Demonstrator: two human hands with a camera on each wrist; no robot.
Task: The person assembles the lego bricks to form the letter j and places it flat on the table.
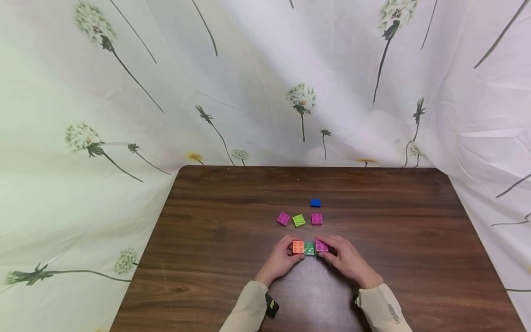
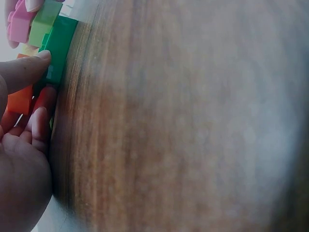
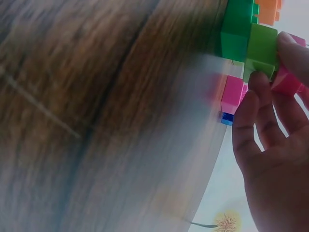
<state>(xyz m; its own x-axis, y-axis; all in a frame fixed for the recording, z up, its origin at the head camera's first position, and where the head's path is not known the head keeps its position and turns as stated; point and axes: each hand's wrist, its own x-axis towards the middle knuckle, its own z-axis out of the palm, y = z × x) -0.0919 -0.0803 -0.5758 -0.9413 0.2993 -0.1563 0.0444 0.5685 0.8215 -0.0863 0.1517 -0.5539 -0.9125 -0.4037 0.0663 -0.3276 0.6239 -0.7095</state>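
Near the table's front, a dark green brick [image 1: 309, 249] stands between both hands. An orange brick [image 1: 298, 247] sits on its left part, jutting out to the left. My left hand [image 1: 279, 263] grips that orange brick, its thumb reaching the dark green brick's side. On the right part is a light green brick [image 3: 261, 46], hidden from the head view under a magenta brick [image 1: 321, 246]. My right hand [image 1: 349, 259] pinches the magenta brick between thumb and fingers, and one fingertip touches the light green brick. Whether the magenta brick is fully seated I cannot tell.
Beyond the hands lie a loose magenta brick [image 1: 284, 219], a lime brick [image 1: 298, 220] and another magenta brick [image 1: 316, 219]. A blue brick [image 1: 315, 203] is farther back. The brown wooden table [image 1: 224, 263] ends at a flower-patterned cloth [image 1: 257, 92].
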